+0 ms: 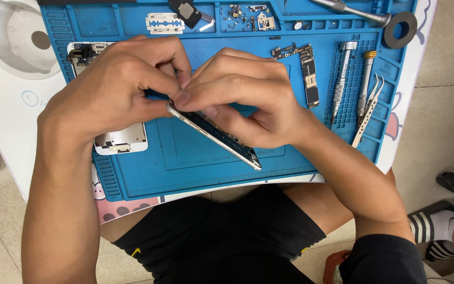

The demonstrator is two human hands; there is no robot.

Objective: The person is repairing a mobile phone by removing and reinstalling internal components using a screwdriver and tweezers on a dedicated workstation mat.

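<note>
Blue work mat (195, 158) spread over the white tabletop (6, 105), its top row divided into shallow compartments. In one compartment, a razor blade (164, 23); in the next, a small black part (187, 11); further right, a scatter of tiny screws (235, 11) beside a small metal bracket (264, 21). On the ribbed area at right, two screwdrivers (341, 79) lying side by side, with tweezers (369, 108) just beside them. Circuit board (309, 76) flat on the mat near the middle right. White round dish (11, 37) at upper left, off the mat.

Phone frame (222, 138) held edge-on just above the mat's centre, long axis running diagonally from upper left to lower right, lower end pointing toward the body. Left hand (111, 89) and right hand (243, 100) meeting at its upper end, fingers of both pinched tight on that end of the frame. White phone panel (119, 142) flat on the mat, partly hidden under the left hand.
</note>
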